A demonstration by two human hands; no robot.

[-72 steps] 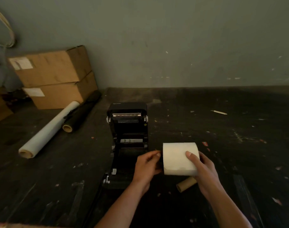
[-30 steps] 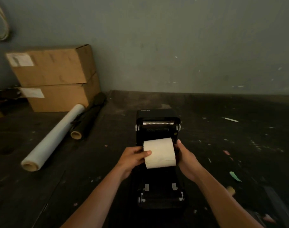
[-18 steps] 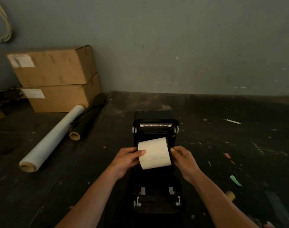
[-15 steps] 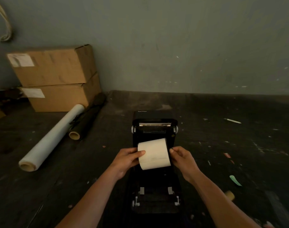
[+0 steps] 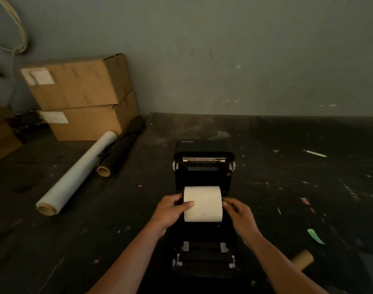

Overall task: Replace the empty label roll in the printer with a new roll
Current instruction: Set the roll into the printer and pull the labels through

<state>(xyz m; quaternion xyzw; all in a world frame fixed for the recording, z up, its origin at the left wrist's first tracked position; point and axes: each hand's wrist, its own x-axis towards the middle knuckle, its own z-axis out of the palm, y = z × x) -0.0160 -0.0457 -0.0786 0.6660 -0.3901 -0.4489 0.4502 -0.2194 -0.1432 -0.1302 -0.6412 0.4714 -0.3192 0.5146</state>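
Note:
A black label printer stands on the dark table with its lid swung open towards the wall. A full white label roll sits level in the printer's bay. My left hand grips the roll's left end, thumb across its face. At the roll's right end my right hand has curled fingers, and the contact there is hidden. The empty brown cardboard core lies on the table to the right of my right forearm.
Two stacked cardboard boxes stand at the back left against the wall. A clear film roll and a black roll lie in front of them. Paper scraps, one green, dot the dark table.
Both hands carried the roll from the right of the printer over it and lowered it into the bay. In the last half second it turned level and sank deeper.

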